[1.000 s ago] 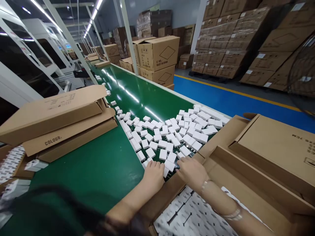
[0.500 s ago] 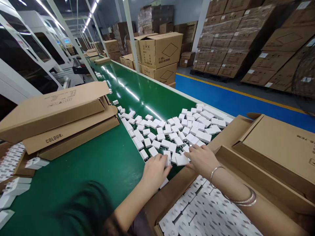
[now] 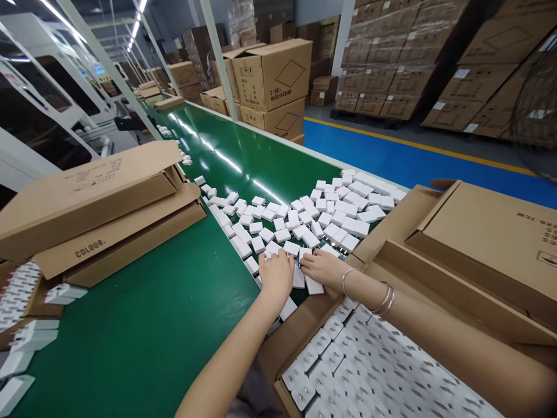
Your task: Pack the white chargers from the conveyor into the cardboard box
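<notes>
White plug chargers with metal prongs lie loosely in a pile on the green conveyor belt. At the near end of the pile, my left hand curls its fingers down over a charger, which it mostly hides. Close beside it on the right, my right hand has bent fingers closed at a white charger. Two more chargers lie beneath and between the hands. Under my right forearm, an open carton holds tight rows of chargers, prongs up.
Folded cartons lie on the belt at left, beside a box of chargers. A carton flap spreads at right. Stacked boxes stand beyond the belt's far edge. Machines line the left.
My right hand has moved left, close to my left hand. My left hand has shifted slightly forward over the chargers. The camera view has tilted down a little.
</notes>
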`<act>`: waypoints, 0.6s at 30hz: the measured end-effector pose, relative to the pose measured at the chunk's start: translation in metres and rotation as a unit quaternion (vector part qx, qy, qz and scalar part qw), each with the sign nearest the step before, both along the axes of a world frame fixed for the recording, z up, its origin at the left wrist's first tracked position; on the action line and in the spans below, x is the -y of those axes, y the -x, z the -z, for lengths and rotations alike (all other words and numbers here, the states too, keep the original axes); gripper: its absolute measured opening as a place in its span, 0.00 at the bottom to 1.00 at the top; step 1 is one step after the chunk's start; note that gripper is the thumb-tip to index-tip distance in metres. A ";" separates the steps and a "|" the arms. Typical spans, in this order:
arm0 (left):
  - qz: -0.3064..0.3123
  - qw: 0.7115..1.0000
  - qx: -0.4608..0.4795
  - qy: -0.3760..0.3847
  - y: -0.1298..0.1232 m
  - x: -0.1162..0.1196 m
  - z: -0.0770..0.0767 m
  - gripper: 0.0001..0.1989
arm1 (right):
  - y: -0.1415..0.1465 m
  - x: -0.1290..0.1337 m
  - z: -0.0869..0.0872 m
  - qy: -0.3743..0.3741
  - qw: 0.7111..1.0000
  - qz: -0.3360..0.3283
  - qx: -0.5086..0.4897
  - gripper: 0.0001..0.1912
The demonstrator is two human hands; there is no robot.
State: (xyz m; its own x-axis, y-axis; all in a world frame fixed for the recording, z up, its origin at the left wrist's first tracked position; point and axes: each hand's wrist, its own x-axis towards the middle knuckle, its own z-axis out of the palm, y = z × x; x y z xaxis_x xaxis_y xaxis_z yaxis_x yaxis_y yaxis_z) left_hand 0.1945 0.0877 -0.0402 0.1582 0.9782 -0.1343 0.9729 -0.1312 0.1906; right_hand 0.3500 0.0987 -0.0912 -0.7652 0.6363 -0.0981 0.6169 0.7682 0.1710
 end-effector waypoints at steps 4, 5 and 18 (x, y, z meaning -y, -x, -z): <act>-0.007 1.000 0.007 0.003 0.011 0.002 -0.002 0.20 | 0.003 -0.001 -0.005 0.034 0.999 -0.011 -0.006 0.02; -0.007 1.000 0.015 0.009 0.012 0.004 -0.002 0.20 | 0.003 -0.002 -0.008 0.041 0.999 -0.009 -0.010 0.02; -0.093 0.933 0.321 0.135 0.042 0.033 -0.023 0.16 | -0.034 0.031 -0.082 0.136 0.979 0.124 -0.087 0.15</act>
